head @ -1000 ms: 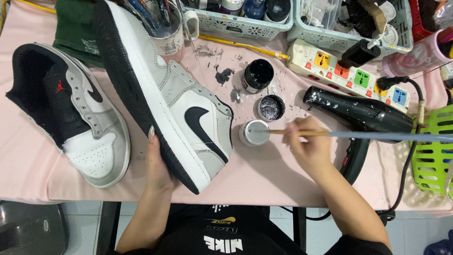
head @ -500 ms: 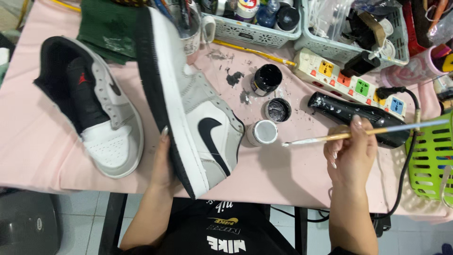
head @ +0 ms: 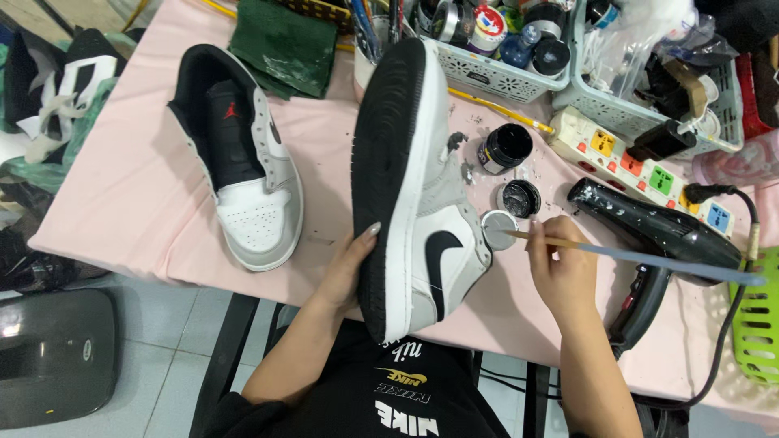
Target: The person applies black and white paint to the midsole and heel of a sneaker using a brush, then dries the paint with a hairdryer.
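My left hand (head: 350, 272) grips a grey, white and black sneaker (head: 418, 195) from underneath, tilted on its side so the black sole faces left. My right hand (head: 561, 272) holds a thin paintbrush (head: 641, 258) with a pale blue handle; its tip rests at a small grey paint lid (head: 496, 229) beside the shoe. A black lid of paint (head: 519, 198) and an open black paint jar (head: 503, 148) sit just beyond it. The matching second sneaker (head: 243, 162) lies flat on the pink table cover (head: 122, 186) to the left.
A black hair dryer (head: 657, 235) lies right of my right hand, its cord trailing off the edge. A white power strip (head: 641, 166), baskets of paint jars (head: 495, 49), a green cloth (head: 284, 45) and a yellow pencil (head: 499, 109) line the back. A green basket (head: 759, 324) stands far right.
The sneaker in my left hand has turned further onto its side, showing more sole. My right hand has brought the brush tip back to the grey lid.
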